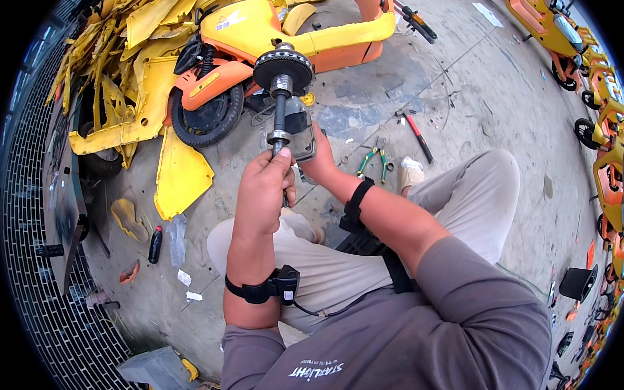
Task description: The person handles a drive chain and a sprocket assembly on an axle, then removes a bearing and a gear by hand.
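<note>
My left hand (pixel 262 184) is closed round the near end of a dark metal axle (pixel 279 113), its thumb pressed along the end. Metal rings sit on the axle, and at its far end is a round toothed chainring (pixel 284 64). Just right of it, my right hand (pixel 319 160) grips a dark grey casing (pixel 299 127), with its fingers mostly hidden behind it. The axle overlaps the casing in this view; whether they touch I cannot tell. Beyond the chainring lies a yellow and orange scooter (pixel 244 25) on its side, its rear wheel (pixel 207 117) to the left.
Green-handled pliers (pixel 373 164) and a hammer with a red and black handle (pixel 418 137) lie on the concrete floor. Yellow body panels (pixel 147 97) are heaped at the back left. A dark bottle (pixel 156 244) lies left of my knee. Several scooters (pixel 557 28) line the right side.
</note>
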### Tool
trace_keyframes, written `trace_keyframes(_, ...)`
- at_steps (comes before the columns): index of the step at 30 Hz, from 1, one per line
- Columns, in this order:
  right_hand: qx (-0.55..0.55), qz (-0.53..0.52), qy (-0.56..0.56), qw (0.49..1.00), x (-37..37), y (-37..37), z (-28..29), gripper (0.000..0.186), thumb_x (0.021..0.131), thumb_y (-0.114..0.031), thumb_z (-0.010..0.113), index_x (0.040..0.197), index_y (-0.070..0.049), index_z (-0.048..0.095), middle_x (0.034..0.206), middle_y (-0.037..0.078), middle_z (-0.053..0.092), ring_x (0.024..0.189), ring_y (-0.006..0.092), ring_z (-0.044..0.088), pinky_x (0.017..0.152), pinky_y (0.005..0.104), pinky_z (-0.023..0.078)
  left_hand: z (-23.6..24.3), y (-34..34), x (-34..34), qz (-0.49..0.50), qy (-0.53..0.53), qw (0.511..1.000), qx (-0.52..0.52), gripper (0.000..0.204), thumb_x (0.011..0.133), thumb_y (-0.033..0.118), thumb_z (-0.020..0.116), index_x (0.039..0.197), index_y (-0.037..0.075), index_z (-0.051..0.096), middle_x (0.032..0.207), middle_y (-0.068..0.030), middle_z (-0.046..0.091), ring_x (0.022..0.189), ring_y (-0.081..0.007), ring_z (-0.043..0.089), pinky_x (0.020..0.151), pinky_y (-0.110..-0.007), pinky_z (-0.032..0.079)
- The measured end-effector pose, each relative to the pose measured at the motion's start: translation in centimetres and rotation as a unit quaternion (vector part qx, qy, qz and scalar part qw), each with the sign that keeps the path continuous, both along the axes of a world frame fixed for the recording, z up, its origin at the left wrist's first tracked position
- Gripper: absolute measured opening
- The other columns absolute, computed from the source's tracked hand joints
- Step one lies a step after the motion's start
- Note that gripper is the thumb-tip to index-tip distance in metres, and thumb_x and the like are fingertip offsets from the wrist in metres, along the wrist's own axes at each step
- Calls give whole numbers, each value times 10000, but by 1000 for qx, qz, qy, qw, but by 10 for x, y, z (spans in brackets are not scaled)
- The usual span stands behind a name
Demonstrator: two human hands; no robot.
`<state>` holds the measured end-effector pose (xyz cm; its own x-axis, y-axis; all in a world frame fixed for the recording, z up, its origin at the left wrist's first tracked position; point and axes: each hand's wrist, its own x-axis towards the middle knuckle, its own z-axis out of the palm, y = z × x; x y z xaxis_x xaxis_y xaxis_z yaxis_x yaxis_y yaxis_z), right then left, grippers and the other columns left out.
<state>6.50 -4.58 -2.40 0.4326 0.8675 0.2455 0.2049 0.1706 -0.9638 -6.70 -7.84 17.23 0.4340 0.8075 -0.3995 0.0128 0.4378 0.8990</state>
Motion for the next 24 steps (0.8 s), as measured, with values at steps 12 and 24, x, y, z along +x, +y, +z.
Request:
trace_keyframes(12,6,-41,-86,995,3,-4,-4,484,749,-111,793,1137,-34,515,1020,178,681,966,358,663,814,412,511,-1,-2,0,-1,-8,1000,6,287,1031,268,542,908,11,573,623,29,451,476,-88,439,446,-258,387)
trace_keyframes(24,-3,-34,-72,997,6,-10,6,334,828,-92,707,1103,-5,538,996,227,664,977,426,639,821,440,496,-2,-1,-1,-2,-11,1000,-10,235,1007,240,569,925,19,563,609,30,424,466,-93,436,448,-246,386)
